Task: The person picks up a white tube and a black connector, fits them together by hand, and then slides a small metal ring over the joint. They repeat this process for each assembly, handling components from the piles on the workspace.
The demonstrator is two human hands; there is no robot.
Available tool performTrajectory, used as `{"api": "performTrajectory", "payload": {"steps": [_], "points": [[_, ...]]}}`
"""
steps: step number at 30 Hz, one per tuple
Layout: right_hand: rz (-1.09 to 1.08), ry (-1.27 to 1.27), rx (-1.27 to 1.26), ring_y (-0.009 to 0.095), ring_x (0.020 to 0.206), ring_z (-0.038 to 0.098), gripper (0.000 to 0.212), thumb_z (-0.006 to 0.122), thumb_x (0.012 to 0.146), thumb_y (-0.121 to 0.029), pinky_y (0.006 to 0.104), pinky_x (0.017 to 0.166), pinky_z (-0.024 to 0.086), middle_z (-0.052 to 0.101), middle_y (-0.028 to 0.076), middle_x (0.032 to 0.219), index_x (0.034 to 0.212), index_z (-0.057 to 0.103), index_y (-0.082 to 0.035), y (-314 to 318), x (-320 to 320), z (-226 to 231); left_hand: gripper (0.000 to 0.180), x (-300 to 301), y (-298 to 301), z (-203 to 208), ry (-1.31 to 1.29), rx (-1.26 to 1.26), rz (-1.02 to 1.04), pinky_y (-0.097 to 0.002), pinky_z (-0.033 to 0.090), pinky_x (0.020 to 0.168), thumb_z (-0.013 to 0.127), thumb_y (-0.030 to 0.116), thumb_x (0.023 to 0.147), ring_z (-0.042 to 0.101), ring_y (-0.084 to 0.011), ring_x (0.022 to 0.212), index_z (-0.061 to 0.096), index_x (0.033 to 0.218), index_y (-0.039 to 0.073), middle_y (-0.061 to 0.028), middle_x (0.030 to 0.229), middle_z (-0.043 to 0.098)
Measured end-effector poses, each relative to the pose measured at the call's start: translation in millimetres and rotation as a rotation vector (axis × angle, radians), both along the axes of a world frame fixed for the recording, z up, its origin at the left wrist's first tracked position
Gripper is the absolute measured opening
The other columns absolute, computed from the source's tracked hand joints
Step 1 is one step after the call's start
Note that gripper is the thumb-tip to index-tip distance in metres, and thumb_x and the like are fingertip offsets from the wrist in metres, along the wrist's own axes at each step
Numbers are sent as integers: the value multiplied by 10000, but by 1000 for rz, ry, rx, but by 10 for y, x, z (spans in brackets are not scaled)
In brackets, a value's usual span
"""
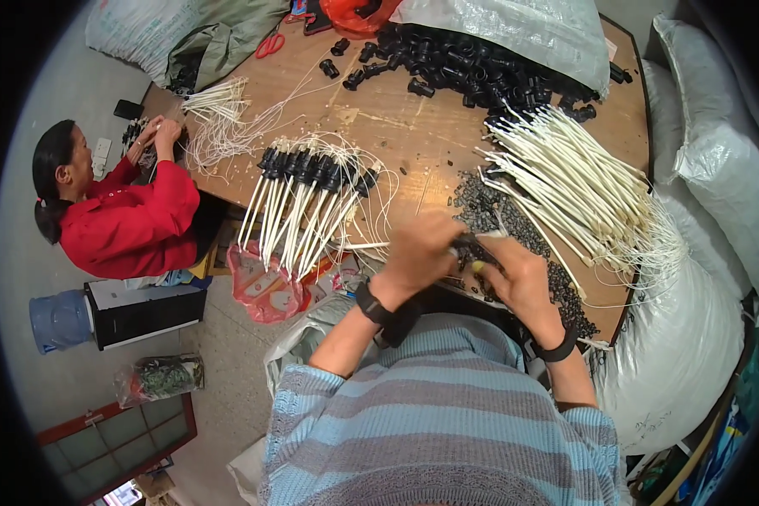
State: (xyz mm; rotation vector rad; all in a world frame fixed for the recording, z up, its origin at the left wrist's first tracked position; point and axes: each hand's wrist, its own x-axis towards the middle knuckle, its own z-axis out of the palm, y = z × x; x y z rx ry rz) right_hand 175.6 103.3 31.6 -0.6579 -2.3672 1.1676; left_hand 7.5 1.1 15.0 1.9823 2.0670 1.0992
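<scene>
My left hand (417, 251), slightly smeared by motion, is closed round a dark piece that looks like a black plastic fitting (467, 245). A white sleeved wire (367, 245) juts out to the left of that hand. Close by on the right, my right hand (519, 274) has its fingers pinched at the fitting's end; what exactly they grip is hidden. Something yellowish covers its thumb tip. Just beyond both hands spreads a heap of small black plastic pieces (489, 207) on the brown table (379, 110). To the left lies a bunch of white sleeved wires with black fittings (312, 173).
A big bundle of white sleeved wires (578, 181) covers the table's right. Loose black fittings (481, 72) pile at the far side beside a white sack (514, 34). Red scissors (270, 45) lie far left. A person in red (131, 215) works there. Full sacks (675, 337) crowd the right.
</scene>
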Motion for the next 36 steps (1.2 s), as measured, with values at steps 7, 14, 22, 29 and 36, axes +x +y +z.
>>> {"api": "performTrajectory", "payload": {"steps": [7, 14, 22, 29, 36], "points": [[-445, 170, 79, 286, 777, 640, 103, 676, 796, -42, 348, 670, 492, 671, 133, 905, 890, 664, 0, 201, 194, 42, 206, -851, -322, -48, 367, 19, 635, -530, 258, 1045, 683, 152, 677, 526, -268, 1091, 634, 869, 94, -61, 990, 628], [200, -172, 37, 323, 935, 613, 428, 738, 728, -127, 394, 761, 472, 627, 123, 1076, 1125, 603, -43, -192, 102, -205, 530, -869, 415, -111, 111, 2, 423, -508, 261, 1079, 603, 70, 676, 419, -346, 1253, 553, 1203, 65, -156, 1316, 493], [3, -272, -4, 350, 836, 639, 589, 734, 722, -85, 392, 708, 515, 640, 162, 973, 1273, 527, -54, -18, 228, -111, 656, -1466, 2064, -144, 44, -144, 380, -521, 268, 1100, 681, 249, 711, 281, -457, 1329, 502, 1341, 227, -212, 1419, 403], [-86, -250, -6, 331, 810, 649, 546, 737, 743, -116, 377, 701, 520, 649, 156, 944, 1251, 546, -55, 79, 358, -192, 785, -1285, 1756, -397, 65, -192, 180, -481, 329, 1079, 741, 110, 622, 321, -452, 1280, 462, 1344, 239, -258, 1382, 378], [-209, -221, 128, 340, 772, 637, 376, 697, 782, -100, 380, 680, 507, 645, 161, 862, 1146, 625, -35, 272, 375, -192, 763, -1207, 1062, -169, -127, -144, 49, -443, 350, 1090, 697, 82, 650, 376, -384, 1331, 476, 1372, 192, -209, 1461, 368]]}}
